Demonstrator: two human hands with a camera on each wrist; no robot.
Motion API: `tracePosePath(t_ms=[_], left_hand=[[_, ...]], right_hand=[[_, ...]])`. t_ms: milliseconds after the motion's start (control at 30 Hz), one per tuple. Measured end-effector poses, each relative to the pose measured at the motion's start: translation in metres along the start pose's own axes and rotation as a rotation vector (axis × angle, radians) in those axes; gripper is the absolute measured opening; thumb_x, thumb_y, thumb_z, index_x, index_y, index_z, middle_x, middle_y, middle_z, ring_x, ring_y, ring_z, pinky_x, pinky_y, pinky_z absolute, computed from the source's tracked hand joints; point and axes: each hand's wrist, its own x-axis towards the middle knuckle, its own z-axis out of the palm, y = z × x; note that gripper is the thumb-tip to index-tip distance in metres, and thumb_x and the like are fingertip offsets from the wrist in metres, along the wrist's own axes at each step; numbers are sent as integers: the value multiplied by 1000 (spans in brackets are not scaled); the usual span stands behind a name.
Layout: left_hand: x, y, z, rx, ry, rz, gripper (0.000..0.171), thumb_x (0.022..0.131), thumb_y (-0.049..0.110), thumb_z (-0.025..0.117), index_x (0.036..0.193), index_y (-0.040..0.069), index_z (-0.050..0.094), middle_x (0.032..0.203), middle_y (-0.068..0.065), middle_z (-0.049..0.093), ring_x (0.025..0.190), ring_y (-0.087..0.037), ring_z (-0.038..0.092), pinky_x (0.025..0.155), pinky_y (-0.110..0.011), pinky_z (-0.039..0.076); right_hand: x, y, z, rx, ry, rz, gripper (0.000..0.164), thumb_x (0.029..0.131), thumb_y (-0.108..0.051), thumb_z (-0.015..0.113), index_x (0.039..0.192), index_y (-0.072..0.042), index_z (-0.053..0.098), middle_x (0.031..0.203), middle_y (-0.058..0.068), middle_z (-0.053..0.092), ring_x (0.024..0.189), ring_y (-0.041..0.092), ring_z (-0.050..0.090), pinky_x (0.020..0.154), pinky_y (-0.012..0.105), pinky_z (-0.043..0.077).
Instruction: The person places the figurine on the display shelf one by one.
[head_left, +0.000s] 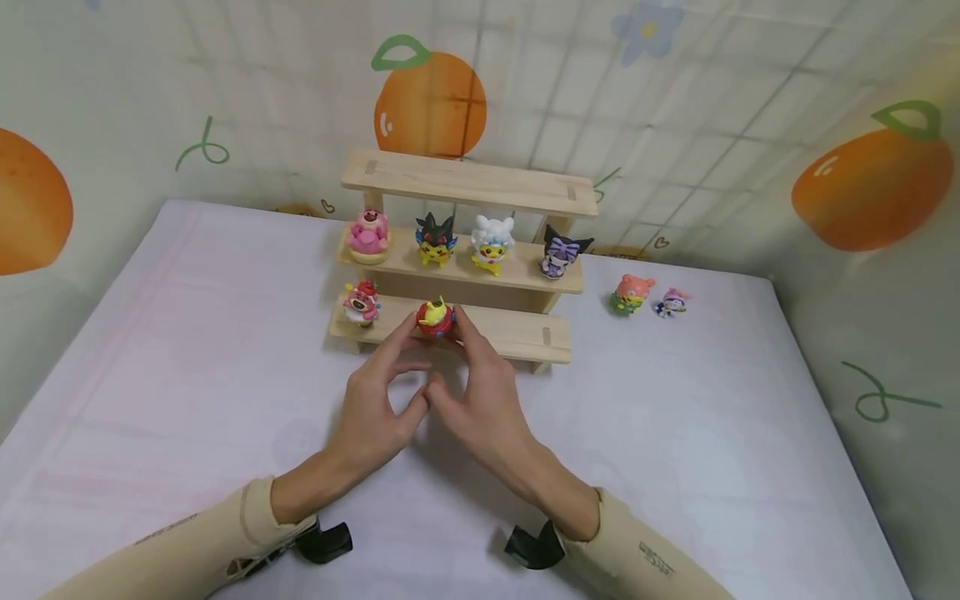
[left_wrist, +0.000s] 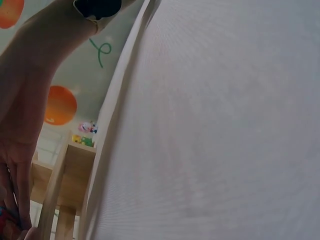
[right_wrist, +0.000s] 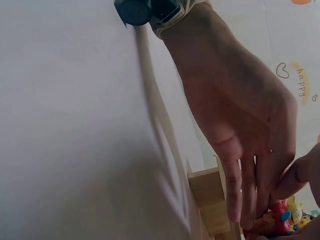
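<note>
In the head view a small red and yellow figurine (head_left: 436, 317) is held between the fingertips of both hands, over the front of the lowest step of a wooden display stand (head_left: 517, 333). My left hand (head_left: 375, 408) touches its left side and my right hand (head_left: 483, 400) its right side, the thumbs meeting below. The right wrist view shows the figurine's red body (right_wrist: 281, 220) at the fingertips. To its left on that step sits a pink bear figurine with a red top (head_left: 362, 303).
On the middle step stand a pink bear figurine (head_left: 369, 237), a black-eared one (head_left: 436, 239), a white-hatted one (head_left: 492, 244) and a purple-black one (head_left: 561, 252). Right of the stand, a pink and green figurine (head_left: 632, 294) and a small pink-white one (head_left: 672, 302) are on the white tabletop (head_left: 712, 433).
</note>
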Motion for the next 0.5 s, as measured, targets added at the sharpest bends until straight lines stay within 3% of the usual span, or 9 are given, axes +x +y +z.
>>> tracePosePath(t_ms=[500], left_hand=[[3, -8, 0, -10, 45, -36, 85, 83, -12, 64, 162, 8, 39, 146, -11, 60, 116, -32, 70, 97, -34, 60]], right_hand=[[10, 3, 10, -16, -34, 37, 81, 87, -2, 69, 161, 2, 35, 150, 17, 59, 129, 28, 66, 113, 43, 51]])
